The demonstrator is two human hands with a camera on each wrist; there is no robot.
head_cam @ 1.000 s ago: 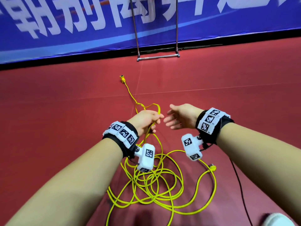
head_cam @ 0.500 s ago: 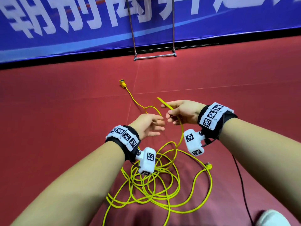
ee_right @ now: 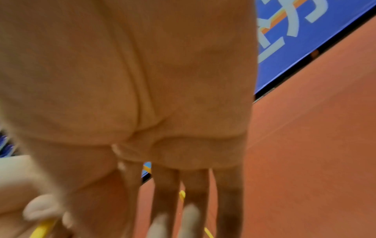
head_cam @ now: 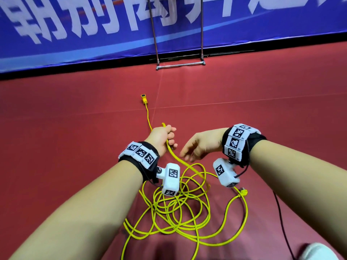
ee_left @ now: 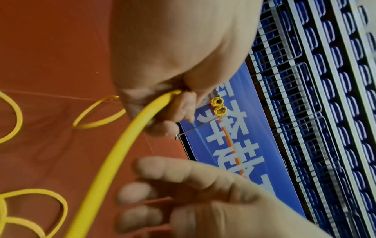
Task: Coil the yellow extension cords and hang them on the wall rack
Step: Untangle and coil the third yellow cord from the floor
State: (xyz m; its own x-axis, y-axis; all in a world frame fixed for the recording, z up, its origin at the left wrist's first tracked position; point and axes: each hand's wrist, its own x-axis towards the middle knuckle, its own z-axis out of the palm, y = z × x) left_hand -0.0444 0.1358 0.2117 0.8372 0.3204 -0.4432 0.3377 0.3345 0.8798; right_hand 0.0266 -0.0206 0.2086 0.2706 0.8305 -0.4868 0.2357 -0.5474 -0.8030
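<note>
A person stands on a red floor, both forearms stretched out in front, each wrist wearing a black band with checkered marker tiles and a small white camera block.

The left hand is closed in a fist, its grip clamped on a yellow extension cord. One stretch of the cord runs away from the fist across the floor to a yellow plug end. The other stretch drops from the fist into a loose tangle of loops lying on the floor under the wrists. A second yellow plug end lies at the right edge of the tangle.

The right hand hovers just beside the left, fingers relaxed and spread, its grip apart and holding nothing. From the right wrist camera, the fingers point down toward the cord.

Ahead, a blue banner with large white characters lines the wall. A metal rack frame stands against it, well apart from the cord. In the left wrist view, two coiled yellow cords already hang on the rack. A thin black cable trails across the floor on the right, near a white shoe tip.
</note>
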